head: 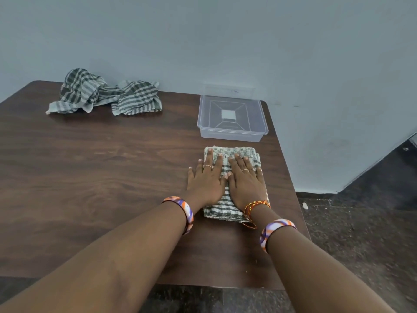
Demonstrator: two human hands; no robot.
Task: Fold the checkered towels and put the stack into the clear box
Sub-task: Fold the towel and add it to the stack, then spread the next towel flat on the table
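A folded green-and-white checkered towel (pixel 225 207) lies on the right part of the brown table (pixel 101 168). My left hand (pixel 206 179) and my right hand (pixel 244 180) press flat on it side by side, fingers straight. The left hand's outer fingers reach past the towel's left edge onto the table. Just beyond the towel stands the clear box (pixel 232 132), with nothing inside it. Two crumpled checkered towels lie at the far left of the table, one (pixel 79 91) beside the other (pixel 137 98).
A grey wall runs right behind the table. The table's right edge is close to the folded towel and the box. Dark speckled floor (pixel 361 233) lies to the right and in front.
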